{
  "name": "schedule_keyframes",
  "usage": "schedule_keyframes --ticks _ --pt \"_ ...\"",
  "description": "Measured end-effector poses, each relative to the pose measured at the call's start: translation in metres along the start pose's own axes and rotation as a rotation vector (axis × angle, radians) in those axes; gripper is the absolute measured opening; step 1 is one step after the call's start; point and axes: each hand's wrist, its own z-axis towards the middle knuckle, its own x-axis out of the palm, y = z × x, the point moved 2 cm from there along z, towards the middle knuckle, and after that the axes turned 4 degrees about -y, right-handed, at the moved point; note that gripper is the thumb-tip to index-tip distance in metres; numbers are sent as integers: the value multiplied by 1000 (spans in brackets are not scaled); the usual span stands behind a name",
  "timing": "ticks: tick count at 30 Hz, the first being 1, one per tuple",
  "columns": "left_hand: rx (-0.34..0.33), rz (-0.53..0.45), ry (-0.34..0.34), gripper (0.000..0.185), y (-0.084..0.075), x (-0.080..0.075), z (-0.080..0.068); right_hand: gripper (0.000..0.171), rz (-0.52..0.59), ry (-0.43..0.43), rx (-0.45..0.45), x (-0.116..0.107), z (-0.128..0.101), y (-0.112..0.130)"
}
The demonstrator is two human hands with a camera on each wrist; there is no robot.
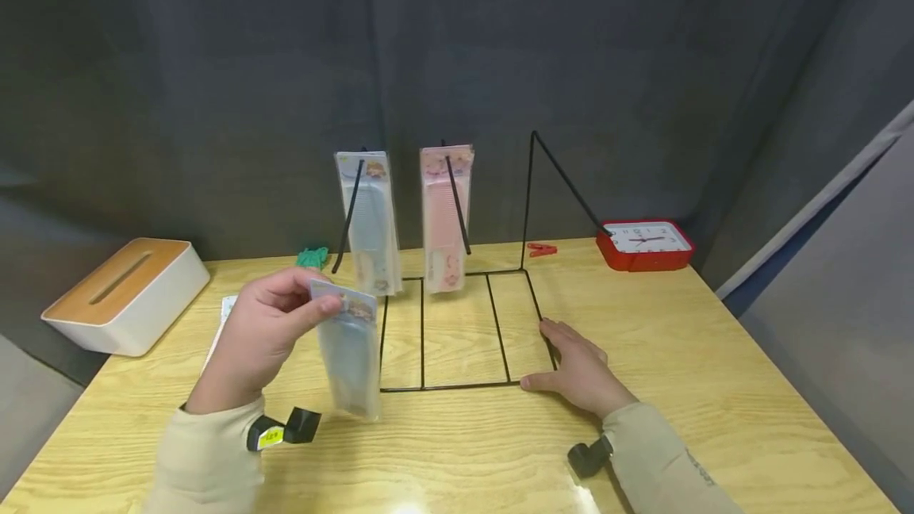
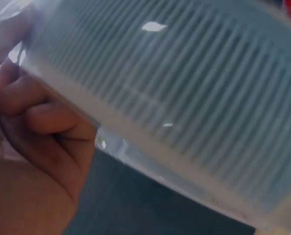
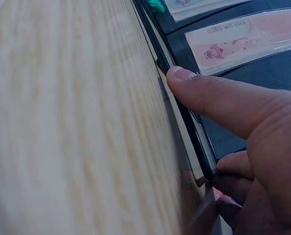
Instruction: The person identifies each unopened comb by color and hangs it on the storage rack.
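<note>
My left hand (image 1: 260,331) pinches a blue plastic comb in a clear package (image 1: 350,355) by its printed top, thumb in front. The comb's teeth (image 2: 165,83) fill most of the left wrist view. To the right, a black wire rack (image 1: 423,339) stands on the table. My right hand (image 1: 581,367) grips its front right corner, thumb (image 3: 184,81) on the front bar and fingers at the side bar. Packaged blue combs (image 1: 371,228) hang on the rack's left hook, and packaged pink combs (image 1: 444,220) on the middle one. The right hook (image 1: 571,185) is bare.
At the back left sits a white tissue box with a wooden lid (image 1: 117,292). Green cord (image 1: 312,258) lies behind the left hand. Near the rack's back right are a red clip (image 1: 542,249) and a red clock (image 1: 646,244). Dark curtain (image 1: 457,62) hangs behind the table.
</note>
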Motion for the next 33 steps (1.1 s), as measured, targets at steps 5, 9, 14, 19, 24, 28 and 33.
schedule_keyframes --ticks 5,9,14,19,24,28,33 --pt "28 -40 -137 15 -7 8 0 106 7 4 6 1 -1 0" --pt "12 -26 -198 12 -4 10 3 106 7 -3 10 1 -1 -1" --pt "-28 -31 -223 6 3 11 9 106 8 -5 8 1 0 -2" --pt "-53 -1 -237 11 16 12 22 106 5 -9 -1 1 0 -3" --pt "-93 59 -268 16 32 12 47 106 13 -8 -5 1 -1 -2" --pt "-100 171 -351 26 39 10 73 106 16 -7 -2 1 -1 -1" --pt "-131 400 -443 39 39 8 103 106 6 -12 -1 2 0 -2"
